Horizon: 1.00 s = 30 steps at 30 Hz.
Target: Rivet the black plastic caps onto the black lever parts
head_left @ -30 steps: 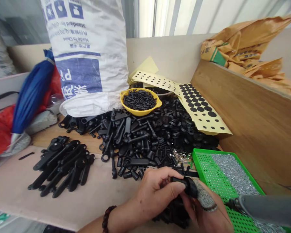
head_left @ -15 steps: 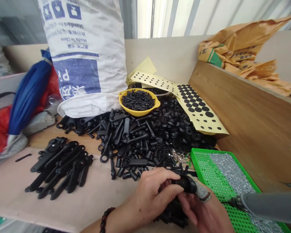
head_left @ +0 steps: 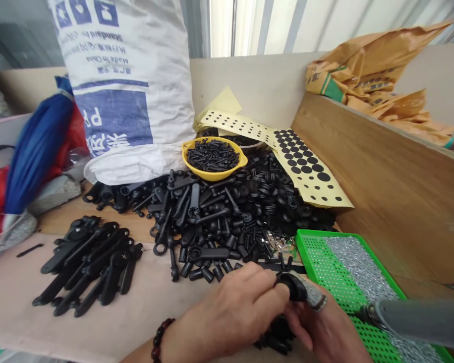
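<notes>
My left hand [head_left: 227, 305], a beaded bracelet on its wrist, is closed with its fingers on a black plastic part with a rounded, hollow end [head_left: 295, 287]. My right hand [head_left: 327, 322] grips the same part from the other side; a knitted finger cover [head_left: 313, 296] wraps one of its fingers. The fingers hide most of the part. Beneath both hands lie more black plastic pieces [head_left: 278, 344], partly covered. Just beyond them spreads a heap of loose black arms, caps and discs [head_left: 212, 217].
Black arm assemblies [head_left: 91, 262] lie grouped at left. A yellow bowl [head_left: 214, 176] of black screw-like pieces stands behind the heap, before a white sack [head_left: 136, 101]. At right are a green tray [head_left: 300, 242] of small metal pieces, a grey tool [head_left: 419, 320] and a wooden board [head_left: 382, 166].
My left hand has turned over the part, its fingers now curled further round and its back facing up. The right hand keeps its grip. The whole view has shifted slightly.
</notes>
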Tool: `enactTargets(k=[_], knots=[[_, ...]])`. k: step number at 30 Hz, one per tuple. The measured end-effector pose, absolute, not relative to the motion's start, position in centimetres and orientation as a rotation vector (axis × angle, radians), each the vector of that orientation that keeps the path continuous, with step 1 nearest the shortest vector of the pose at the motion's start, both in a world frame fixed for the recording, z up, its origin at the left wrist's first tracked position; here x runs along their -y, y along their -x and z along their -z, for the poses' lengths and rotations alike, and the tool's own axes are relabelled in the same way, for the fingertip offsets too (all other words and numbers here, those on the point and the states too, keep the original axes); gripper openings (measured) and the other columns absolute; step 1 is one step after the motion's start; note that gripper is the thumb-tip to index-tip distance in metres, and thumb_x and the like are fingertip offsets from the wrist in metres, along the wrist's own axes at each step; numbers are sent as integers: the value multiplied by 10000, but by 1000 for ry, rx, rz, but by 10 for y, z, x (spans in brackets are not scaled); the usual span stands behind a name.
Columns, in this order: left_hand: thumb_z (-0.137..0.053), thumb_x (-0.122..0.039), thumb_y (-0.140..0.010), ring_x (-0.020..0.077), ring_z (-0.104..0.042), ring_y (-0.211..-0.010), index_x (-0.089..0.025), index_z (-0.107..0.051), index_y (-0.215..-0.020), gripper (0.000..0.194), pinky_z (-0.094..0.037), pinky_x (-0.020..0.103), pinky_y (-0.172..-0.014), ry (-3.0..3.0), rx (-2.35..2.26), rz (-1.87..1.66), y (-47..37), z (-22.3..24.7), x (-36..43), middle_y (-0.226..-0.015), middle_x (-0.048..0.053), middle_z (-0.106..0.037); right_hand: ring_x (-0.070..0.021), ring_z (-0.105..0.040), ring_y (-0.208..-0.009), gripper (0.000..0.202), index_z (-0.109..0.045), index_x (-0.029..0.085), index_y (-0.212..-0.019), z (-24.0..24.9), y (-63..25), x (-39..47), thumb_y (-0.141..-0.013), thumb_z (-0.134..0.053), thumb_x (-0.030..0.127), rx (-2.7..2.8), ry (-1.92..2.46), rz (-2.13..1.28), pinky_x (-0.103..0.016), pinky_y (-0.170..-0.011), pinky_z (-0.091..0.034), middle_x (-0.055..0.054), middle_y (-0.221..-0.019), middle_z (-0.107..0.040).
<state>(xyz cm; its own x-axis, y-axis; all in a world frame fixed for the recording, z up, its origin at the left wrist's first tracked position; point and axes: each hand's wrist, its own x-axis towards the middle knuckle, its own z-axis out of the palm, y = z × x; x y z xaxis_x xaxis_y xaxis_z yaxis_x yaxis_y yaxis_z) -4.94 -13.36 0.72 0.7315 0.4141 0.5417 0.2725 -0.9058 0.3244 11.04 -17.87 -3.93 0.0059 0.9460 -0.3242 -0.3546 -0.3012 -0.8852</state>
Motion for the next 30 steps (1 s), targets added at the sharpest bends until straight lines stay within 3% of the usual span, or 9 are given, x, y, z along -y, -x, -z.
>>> enactTargets(k=[2, 7, 9, 15, 20, 30], knots=[[-370, -83, -933, 159, -575, -720, -95, -556, -966, 190, -496, 277, -681, -2859, -449, -867, 51, -9, 133, -791, 81, -642, -71, -239, -379, 485, -452, 201, -559, 38, -111, 179, -676, -607, 646, 693, 1202, -1580, -197, -339, -195, 67, -443, -319], [-448, -224, -947, 137, -623, -771, -155, -523, -1039, 137, -504, 227, -702, -2379, -683, -1059, 48, 2, 136, -854, 53, -672, -74, -298, -378, 501, -494, 188, -545, 37, -115, 179, -772, -519, 634, 816, 1249, -1512, -212, -405, -275, 43, -412, -375], [-439, -198, -948, 118, -620, -729, -164, -526, -1007, 110, -492, 205, -674, -2305, -706, -1060, 46, 7, 137, -818, 34, -665, -78, -305, -384, 511, -486, 191, -532, 39, -115, 179, -784, -506, 635, 869, 1275, -1473, -217, -408, -272, 42, -416, -368], [-389, -101, -925, 156, -565, -722, -122, -544, -1000, 173, -490, 262, -664, -2742, -579, -974, 49, 10, 139, -780, 70, -619, -73, -252, -391, 525, -517, 185, -578, 44, -113, 181, -687, -570, 696, 819, 1263, -1483, -226, -403, -272, 59, -429, -353], [-466, -207, -926, 147, -610, -743, -154, -501, -1048, 138, -505, 236, -682, -2319, -709, -1158, 46, 18, 141, -828, 64, -658, -70, -283, -357, 572, -478, 188, -499, 47, -113, 177, -718, -505, 715, 857, 1338, -1491, -221, -379, -237, 38, -390, -365], [-395, -84, -912, 154, -501, -699, -103, -541, -970, 158, -461, 256, -624, -2718, -621, -855, 51, 14, 139, -768, 65, -577, -77, -293, -350, 507, -505, 195, -535, 57, -110, 180, -677, -599, 672, 760, 1330, -1407, -217, -318, -233, 41, -417, -378]])
